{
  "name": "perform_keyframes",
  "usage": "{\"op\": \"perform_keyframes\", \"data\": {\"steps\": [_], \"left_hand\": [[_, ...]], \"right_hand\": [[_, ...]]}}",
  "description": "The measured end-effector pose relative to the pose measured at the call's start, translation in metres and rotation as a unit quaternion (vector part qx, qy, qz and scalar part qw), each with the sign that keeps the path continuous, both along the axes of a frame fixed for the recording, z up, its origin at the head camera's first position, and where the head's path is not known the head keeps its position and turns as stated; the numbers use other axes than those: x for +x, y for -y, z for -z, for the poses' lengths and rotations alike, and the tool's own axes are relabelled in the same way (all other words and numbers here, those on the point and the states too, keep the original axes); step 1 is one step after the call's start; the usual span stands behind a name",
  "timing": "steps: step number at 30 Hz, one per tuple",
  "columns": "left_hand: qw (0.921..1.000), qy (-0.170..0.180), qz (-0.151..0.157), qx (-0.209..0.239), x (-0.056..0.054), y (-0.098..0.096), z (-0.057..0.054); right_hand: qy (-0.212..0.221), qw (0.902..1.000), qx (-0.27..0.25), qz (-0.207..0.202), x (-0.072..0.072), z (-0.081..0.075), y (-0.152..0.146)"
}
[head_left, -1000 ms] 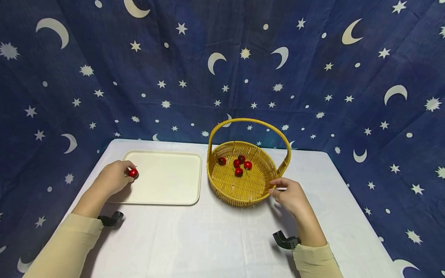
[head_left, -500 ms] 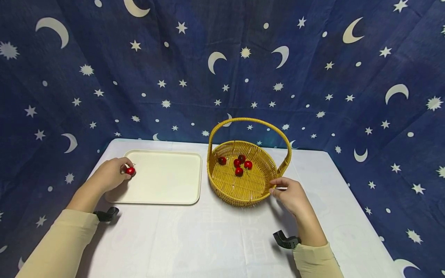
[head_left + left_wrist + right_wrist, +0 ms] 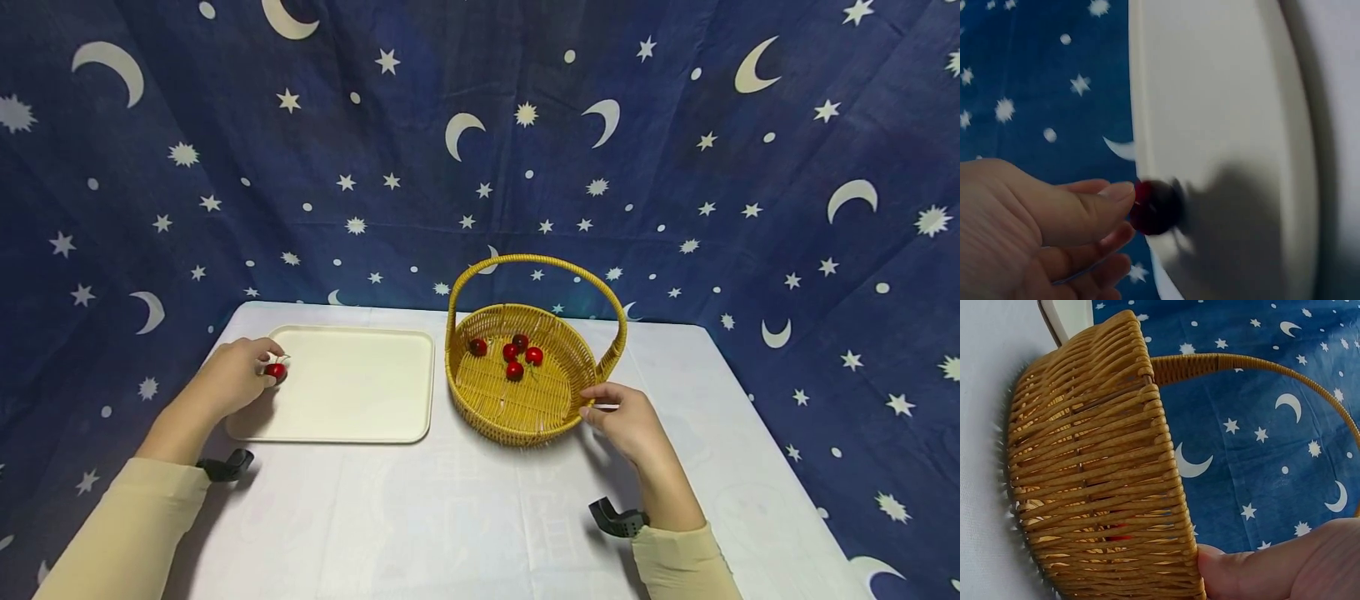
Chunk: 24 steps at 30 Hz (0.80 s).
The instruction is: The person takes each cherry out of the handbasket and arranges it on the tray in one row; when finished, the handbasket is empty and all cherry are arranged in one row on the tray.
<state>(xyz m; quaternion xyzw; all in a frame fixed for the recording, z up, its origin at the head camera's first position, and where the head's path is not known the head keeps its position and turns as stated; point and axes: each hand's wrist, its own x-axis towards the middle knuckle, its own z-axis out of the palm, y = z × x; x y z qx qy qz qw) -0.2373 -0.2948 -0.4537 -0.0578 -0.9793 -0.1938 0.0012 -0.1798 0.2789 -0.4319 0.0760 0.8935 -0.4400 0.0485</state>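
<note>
At the left end of the cream tray (image 3: 360,387), my left hand (image 3: 225,379) pinches a red cherry (image 3: 276,371) with thumb and fingertips. In the left wrist view the cherry (image 3: 1155,209) overlaps the tray's edge and its shadow falls on the tray. My right hand (image 3: 626,421) holds the near right rim of the yellow wicker basket (image 3: 480,417), thumb against the outside in the right wrist view; its other fingers are mostly hidden there. Several red cherries (image 3: 514,372) lie on the basket's floor.
A white cloth covers the table (image 3: 390,517). The basket's tall arched handle (image 3: 540,260) rises over its middle. Behind and beside the table hangs a dark blue curtain (image 3: 420,83) with moons and stars. Each wrist wears a black mount (image 3: 618,518).
My left hand, with the cherry, has drifted slightly left along the tray, and more of the cherry's stem now shows. The right hand and the basket stay in place.
</note>
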Motion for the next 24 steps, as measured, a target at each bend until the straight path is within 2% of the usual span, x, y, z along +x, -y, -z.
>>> {"op": "perform_keyframes", "data": {"steps": [5,8,10,15,18,21,24], "left_hand": [[0.9951,-0.099,0.005,-0.002,0.008,-0.029,-0.012],[0.9880,-0.151,0.029,0.016,0.012,-0.057,-0.020],[0.9841,-0.163,0.056,0.041,0.013,-0.078,-0.024],[0.9728,-0.161,0.134,0.099,0.017,-0.140,-0.031],[0.9660,-0.150,0.178,0.113,0.019,-0.178,-0.035],[0.9616,-0.129,0.209,0.123,0.017,-0.211,-0.039],[0.9607,-0.100,0.227,0.125,0.010,-0.238,-0.041]], "right_hand": [[0.002,0.9998,0.018,-0.007,0.000,-0.001,0.000],[0.002,0.9993,0.032,-0.017,0.001,-0.001,0.001],[0.004,0.9991,0.037,-0.019,0.002,-0.001,0.001],[0.016,0.9990,0.040,-0.011,0.002,-0.002,0.003],[0.022,0.9990,0.038,-0.008,0.002,-0.002,0.004],[0.025,0.9991,0.034,-0.007,0.002,-0.002,0.003],[0.022,0.9992,0.033,-0.009,0.001,-0.002,0.002]]}}
